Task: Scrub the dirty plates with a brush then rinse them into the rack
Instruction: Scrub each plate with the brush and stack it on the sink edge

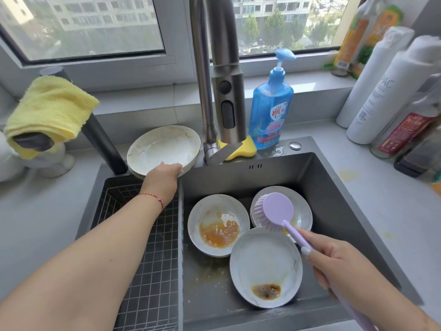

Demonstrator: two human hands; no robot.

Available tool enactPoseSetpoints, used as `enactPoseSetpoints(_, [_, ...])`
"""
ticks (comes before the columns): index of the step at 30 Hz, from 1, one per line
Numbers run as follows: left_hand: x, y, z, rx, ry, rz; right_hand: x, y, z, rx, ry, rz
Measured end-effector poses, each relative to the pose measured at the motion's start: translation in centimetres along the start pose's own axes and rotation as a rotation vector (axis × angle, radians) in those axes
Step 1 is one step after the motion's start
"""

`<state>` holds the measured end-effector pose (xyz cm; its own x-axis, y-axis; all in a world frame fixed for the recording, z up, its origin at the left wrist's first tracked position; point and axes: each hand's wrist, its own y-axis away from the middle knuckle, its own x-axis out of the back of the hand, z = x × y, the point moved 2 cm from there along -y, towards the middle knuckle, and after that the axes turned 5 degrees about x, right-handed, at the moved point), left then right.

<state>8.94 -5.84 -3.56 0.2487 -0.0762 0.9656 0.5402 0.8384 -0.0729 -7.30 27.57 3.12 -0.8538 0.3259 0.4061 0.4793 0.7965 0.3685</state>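
My left hand (164, 179) grips the near rim of a stack of white plates (163, 148) on the sink's back left corner, above the wire rack (148, 259). My right hand (334, 261) holds the handle of a lilac dish brush (276, 211); its head hovers over a plate (303, 206) at the back right of the sink (334, 187). A plate with orange sauce (218, 224) lies in the sink's middle. Nearer me lies a plate with a dark brown stain (265, 266).
The tall steel faucet (222, 91) rises behind the sink, with a blue soap bottle (270, 115) and a yellow sponge (243, 150) beside it. A yellow cloth (47, 111) hangs at the left. Several bottles (386, 96) stand on the right counter.
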Motion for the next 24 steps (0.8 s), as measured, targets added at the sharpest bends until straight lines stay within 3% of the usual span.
enactPoseSetpoints(3, [-0.1,0.5,1.0,-0.080,0.073,0.155,0.4,0.0,0.2,0.016,0.002,0.001])
enactPoseSetpoints(6, [-0.7,2.8,3.7,-0.299,0.196,0.433,0.9,-0.1,0.6,0.021,0.000,0.013])
enactPoseSetpoints(7, [-1.5,3.8,4.7,-0.367,0.201,0.453,1.1,-0.1,0.7,0.022,0.007,0.015])
enactPoseSetpoints(8, [-2.5,4.8,5.7,-0.406,0.203,0.402,1.3,-0.2,0.8,0.026,0.015,0.016])
enactPoseSetpoints(10, [-4.8,6.6,7.7,-0.335,0.233,0.108,1.7,-0.2,1.2,0.027,0.016,0.026])
enactPoseSetpoints(12, [-7.5,8.3,9.1,-0.122,0.271,-0.264,1.9,-0.1,1.4,0.028,0.011,0.031])
enactPoseSetpoints(15, [-11.2,10.4,10.5,0.173,0.404,-0.588,2.4,-0.1,2.0,0.022,0.019,0.026])
enactPoseSetpoints(20, [-15.5,11.9,10.5,0.368,0.548,-0.813,3.2,0.2,3.5,-0.011,0.029,0.035])
enactPoseSetpoints(24, [-17.6,11.6,10.4,0.426,0.571,-0.799,4.0,0.6,4.7,-0.049,0.050,0.059])
